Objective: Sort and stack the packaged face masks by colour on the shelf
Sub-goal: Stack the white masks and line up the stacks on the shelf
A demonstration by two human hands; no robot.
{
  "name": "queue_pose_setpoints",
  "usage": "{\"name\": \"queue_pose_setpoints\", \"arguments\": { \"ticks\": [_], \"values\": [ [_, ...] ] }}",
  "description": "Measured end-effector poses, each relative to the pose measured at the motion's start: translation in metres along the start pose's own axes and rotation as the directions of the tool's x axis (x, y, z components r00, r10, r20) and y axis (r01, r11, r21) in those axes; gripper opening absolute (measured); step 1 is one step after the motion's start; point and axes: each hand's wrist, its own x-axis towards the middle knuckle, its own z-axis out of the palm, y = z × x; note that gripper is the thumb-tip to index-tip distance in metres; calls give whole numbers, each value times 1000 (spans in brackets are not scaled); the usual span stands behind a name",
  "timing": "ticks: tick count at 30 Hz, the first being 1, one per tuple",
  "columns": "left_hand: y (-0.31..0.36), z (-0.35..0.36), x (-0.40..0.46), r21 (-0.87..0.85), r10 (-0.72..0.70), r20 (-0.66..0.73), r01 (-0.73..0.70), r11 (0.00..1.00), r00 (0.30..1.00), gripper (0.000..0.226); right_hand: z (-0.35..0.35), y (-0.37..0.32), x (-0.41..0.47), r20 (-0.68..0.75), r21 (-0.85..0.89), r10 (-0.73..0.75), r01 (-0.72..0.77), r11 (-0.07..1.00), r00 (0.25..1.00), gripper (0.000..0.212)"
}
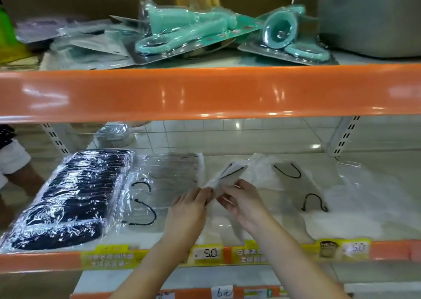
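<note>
Your left hand [193,201] and right hand [241,199] both pinch a white packaged mask [227,173] above the shelf [205,256]. Dark masks [70,198] sit stacked at left; loose white packs [319,184] at right remain yours to stack.

1. White shelf [262,221], orange front edge.
2. Left: row of dark-blue wrapped masks [68,198].
3. Beside it: clear-wrapped white packs [145,198].
4. Right: loose white masks [341,198], black ear loops.

Glossy orange shelf rails [205,93]; pale tiled floor [227,134].
</note>
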Motion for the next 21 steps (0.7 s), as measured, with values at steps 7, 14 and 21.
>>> {"name": "queue_pose_setpoints", "arguments": {
  "ticks": [7,14,21],
  "values": [
    [-47,-40,-8,29,55,-228,-50,998,972,25,11,22,2,55,-806,-723,458,375,688,52],
    [-90,-49,-27,67,59,-329,-38,997,943,28,5,54,1,752,-659,-448,580,-479,484,38],
    [-111,-31,-57,113,114,-221,-91,989,969,28,11,88,5,728,-683,-440,605,-409,525,29]
  ]
}}
